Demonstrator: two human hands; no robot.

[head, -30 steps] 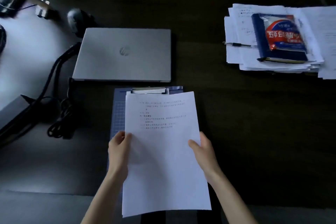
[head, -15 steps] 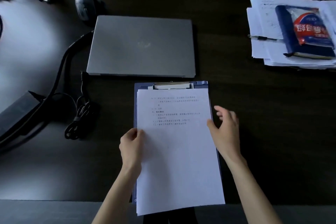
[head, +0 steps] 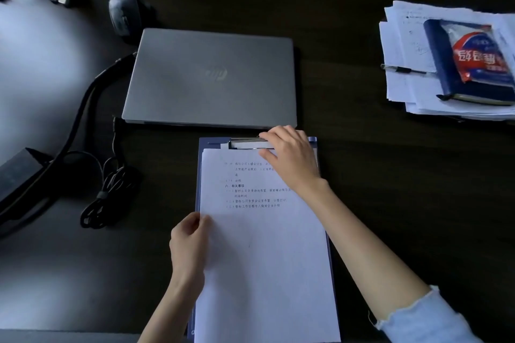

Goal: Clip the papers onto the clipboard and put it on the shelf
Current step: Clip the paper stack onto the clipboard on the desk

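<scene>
The papers [head: 264, 253] lie flat on the blue clipboard [head: 198, 175], which sits on the dark bench [head: 390, 189] just in front of a closed grey laptop [head: 211, 78]. Their top edge stops just below the metal clip [head: 246, 144]. The right hand [head: 289, 156] pinches the clip's right end, fingers [head: 269, 136] closed over it. The left hand [head: 189, 245] pinches the papers' left edge. A mouse [head: 122, 12] lies beyond the laptop; a paper stack [head: 404, 86] with a dark blue book [head: 446, 72] sits far right
</scene>
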